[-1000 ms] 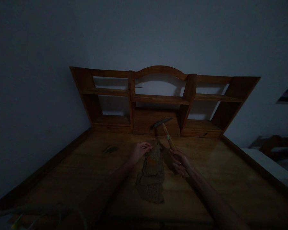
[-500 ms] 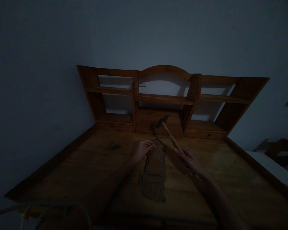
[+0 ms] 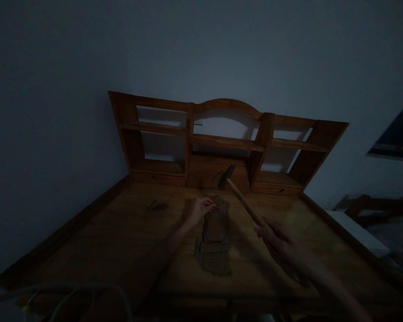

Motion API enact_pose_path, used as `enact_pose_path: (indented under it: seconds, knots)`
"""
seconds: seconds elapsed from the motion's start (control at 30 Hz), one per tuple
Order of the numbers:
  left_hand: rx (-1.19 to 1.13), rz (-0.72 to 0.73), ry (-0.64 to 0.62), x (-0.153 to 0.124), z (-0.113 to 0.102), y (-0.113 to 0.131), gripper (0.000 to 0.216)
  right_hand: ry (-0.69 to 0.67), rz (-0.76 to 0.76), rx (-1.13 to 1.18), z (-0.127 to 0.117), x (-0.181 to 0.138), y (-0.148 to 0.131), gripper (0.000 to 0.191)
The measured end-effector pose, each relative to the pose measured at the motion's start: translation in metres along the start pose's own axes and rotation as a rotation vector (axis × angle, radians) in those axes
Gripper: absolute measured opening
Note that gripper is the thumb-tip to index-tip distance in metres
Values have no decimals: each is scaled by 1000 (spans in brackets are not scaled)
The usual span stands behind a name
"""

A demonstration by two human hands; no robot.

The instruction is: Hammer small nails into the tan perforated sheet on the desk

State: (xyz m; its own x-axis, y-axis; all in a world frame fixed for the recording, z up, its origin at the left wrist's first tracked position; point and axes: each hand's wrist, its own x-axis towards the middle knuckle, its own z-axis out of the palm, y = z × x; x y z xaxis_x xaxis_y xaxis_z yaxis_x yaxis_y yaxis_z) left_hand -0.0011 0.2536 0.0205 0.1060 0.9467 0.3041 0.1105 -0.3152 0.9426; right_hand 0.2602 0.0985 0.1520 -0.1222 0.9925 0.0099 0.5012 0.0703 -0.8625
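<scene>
My right hand point(image 3: 282, 241) is closed around the wooden handle of a hammer point(image 3: 243, 201), whose dark head is raised above the desk. At the far end of a brown, ragged-edged flat piece point(image 3: 215, 261), my left hand point(image 3: 201, 209) has its thumb and fingers pinched together. A tiny bright spot shows at those fingertips; what it is, I cannot make out. The flat piece lies on the wooden desk point(image 3: 121, 232), with a pitted near end and a dark irregular outline along its middle. The light is dim.
Behind the desk stands a wooden shelf unit point(image 3: 226, 143) with small drawers. Some small dark things point(image 3: 157, 205) lie left of my left hand. A pale curved tube point(image 3: 63, 285) crosses the lower left. At the right are a white surface point(image 3: 354, 232) and a wooden chair back point(image 3: 372, 205).
My right hand has moved right and nearer to me with the hammer. My left hand keeps its pinch at the flat piece. The view has turned slightly to the right.
</scene>
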Motion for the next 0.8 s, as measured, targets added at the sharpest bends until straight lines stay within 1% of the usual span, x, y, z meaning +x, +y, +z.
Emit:
enact_pose_path:
  seconds: [0.07,0.13,0.23,0.3,0.4,0.57,0.67,0.8]
  knots:
    - [12,21,17,1,0,-3,25,47,-4,-67,3,-8,-6,44]
    - [34,32,32,1,-1,-4,22,75,22,-93,10,-12,-11,47]
    - [77,22,43,1,-2,-4,18,59,54,-81,24,-13,-15,47]
    - [98,17,47,1,-1,-4,16,35,33,-65,31,-12,-15,44]
    - [113,26,45,0,-1,-4,14,9,21,-114,38,-9,-10,41]
    - [137,34,48,-2,-1,0,11,-76,9,-174,39,-8,-6,42]
    - [162,18,38,-2,-1,2,12,-35,36,-191,37,-11,-13,47]
    - [206,1,24,-2,-1,3,13,21,31,-168,36,-15,-19,60]
